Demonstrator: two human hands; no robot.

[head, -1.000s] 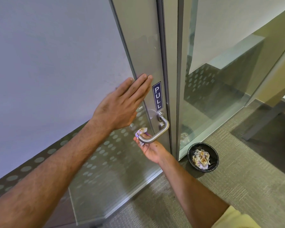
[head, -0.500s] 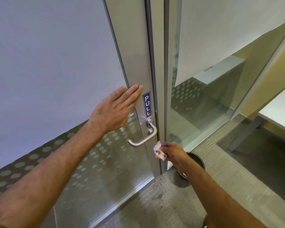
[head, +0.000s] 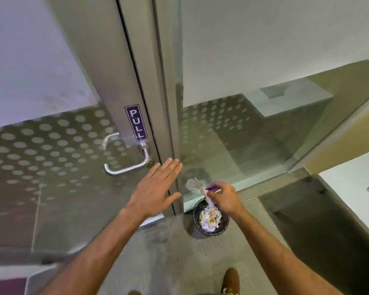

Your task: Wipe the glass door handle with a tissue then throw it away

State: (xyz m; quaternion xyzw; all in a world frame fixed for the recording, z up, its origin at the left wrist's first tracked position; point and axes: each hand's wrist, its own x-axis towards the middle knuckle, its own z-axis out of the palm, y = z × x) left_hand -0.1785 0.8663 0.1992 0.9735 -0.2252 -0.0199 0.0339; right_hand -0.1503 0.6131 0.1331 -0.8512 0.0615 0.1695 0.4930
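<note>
White crumpled tissue [head: 209, 202] hangs pinched in our right hand [head: 223, 198] above the bin [head: 210, 220] by the glass door; our left hand [head: 156, 188] is flat, fingers together. Disposal step: we need only release.

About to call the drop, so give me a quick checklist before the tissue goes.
1. Tissue in right hand: ok, pinched, hanging down.
2. Right hand over the bin: ok.
3. Bin upright: ok.
4. Room in the bin: cannot tell; tissues already piled inside.
5. Handle free of hands: ok.
6. Left hand out of the drop path: ok, flat by the door frame.
</note>
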